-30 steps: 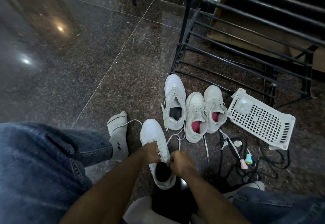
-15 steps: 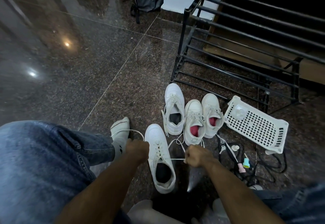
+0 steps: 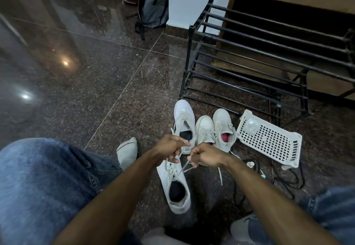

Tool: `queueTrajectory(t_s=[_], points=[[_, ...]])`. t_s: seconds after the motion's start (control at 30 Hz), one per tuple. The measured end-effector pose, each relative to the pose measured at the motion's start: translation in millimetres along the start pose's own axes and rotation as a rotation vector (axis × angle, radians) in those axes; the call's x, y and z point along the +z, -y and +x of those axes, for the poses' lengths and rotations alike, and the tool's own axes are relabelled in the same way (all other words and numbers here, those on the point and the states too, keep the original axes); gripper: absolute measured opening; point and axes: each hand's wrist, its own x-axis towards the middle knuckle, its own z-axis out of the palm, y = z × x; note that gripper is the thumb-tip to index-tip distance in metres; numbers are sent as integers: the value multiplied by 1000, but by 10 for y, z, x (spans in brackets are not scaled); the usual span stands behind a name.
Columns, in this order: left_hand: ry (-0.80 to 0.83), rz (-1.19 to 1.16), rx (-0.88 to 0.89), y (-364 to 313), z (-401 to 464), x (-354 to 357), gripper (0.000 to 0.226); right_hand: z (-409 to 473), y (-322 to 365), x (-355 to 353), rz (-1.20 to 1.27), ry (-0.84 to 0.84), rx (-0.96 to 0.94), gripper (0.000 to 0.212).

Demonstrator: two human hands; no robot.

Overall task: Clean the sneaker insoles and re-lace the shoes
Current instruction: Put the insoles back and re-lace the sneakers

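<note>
1. Person sat on the floor (image 3: 99,83), legs spread, a white sneaker (image 3: 173,183) lying between the knees. Its toe pointed away from the sitter and slightly left, heel nearest the body; the long axis ran roughly along the line of sight.
2. Left hand (image 3: 169,149) and right hand (image 3: 204,157) were raised above the toe end of the sneaker, knuckles close together but not touching.
3. Grip: each hand had its fingers curled and pinched one end of the lace (image 3: 185,168). The two strands ran down and toward the sitter, meeting at the eyelet rows below the hands. The strands looked taut; judged a tightening or pre-knot pull.
4. Key relation: the eyelets lay below and just nearer the body than both fists, so any crossing of the ends would happen over the tongue. Both hands sat about equally near.
5. Three more white sneakers (image 3: 205,131) stood side by side beyond the hands, toes away, all laced as far as could be told. A white plastic basket (image 3: 269,139) lay tipped to their right, in front of a black shoe rack (image 3: 249,62).
6. Insoles: not distinguishable inside the shoes.
7. Judgement: re-lacing was at the last shoe, near completion.
</note>
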Motion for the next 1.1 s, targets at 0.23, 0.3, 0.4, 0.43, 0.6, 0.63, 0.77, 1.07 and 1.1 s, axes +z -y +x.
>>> queueTrajectory(t_s=[0.23,0.3,0.4,0.43,0.6,0.63,0.77,1.07,1.1], points=[[95,62,-101,-93,-119,144,31,-40,146,-140,337,-118,-173,25],[127,41,-104,-168,-168,181,40,-59,198,-155,388,-168,-172,29],[108,73,-58,-371,-252,231,43,28,180,-149,422,-379,-76,44],[93,103,-19,-442,-273,241,44,48,167,-143,425,-387,-32,44],[127,277,181,-756,-401,267,43,53,78,30,321,4,185,34],[151,291,203,-821,-431,268,42,58,87,36,299,81,248,39],[228,383,358,-988,-452,297,45,27,119,-140,265,324,320,41],[401,127,611,-1265,-597,233,36,-174,294,-606,463,100,-18,54],[366,67,621,-1298,-606,205,36,-168,282,-624,463,113,-45,47]])
